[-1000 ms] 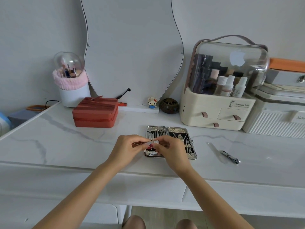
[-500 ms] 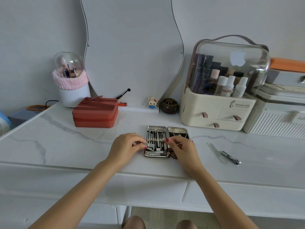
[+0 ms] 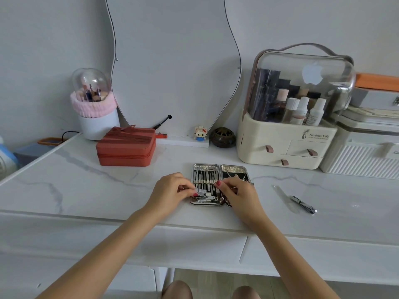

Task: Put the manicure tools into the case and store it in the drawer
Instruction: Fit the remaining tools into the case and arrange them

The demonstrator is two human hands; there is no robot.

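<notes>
"Serious Life" reads clearly in script on the cream cosmetics organizer [image 3: 282, 145] at the back right, and there's a pale apple-shaped mark on its clear dome. The label on the ribbed white box [image 3: 362, 156] beside it is cut off, unreadable.

Down at the front edge of the marble table [image 3: 86, 184], the manicure case [image 3: 220, 169] lies open flat, two metal halves side by side, tools strapped in rows. The left hand [image 3: 170, 190] is curled, fingertips pinching a small nail clipper [image 3: 201, 193] right over the near end of the case's left half. The right hand [image 3: 239, 195] is curled too, red-nailed finger at the centre hinge, covering the near part of the right half; whether it grips anything, I can't tell.

Well off to the right, apart from both hands, a nail file [image 3: 282, 197] and a second clipper [image 3: 303, 205] lie on the table.
</notes>
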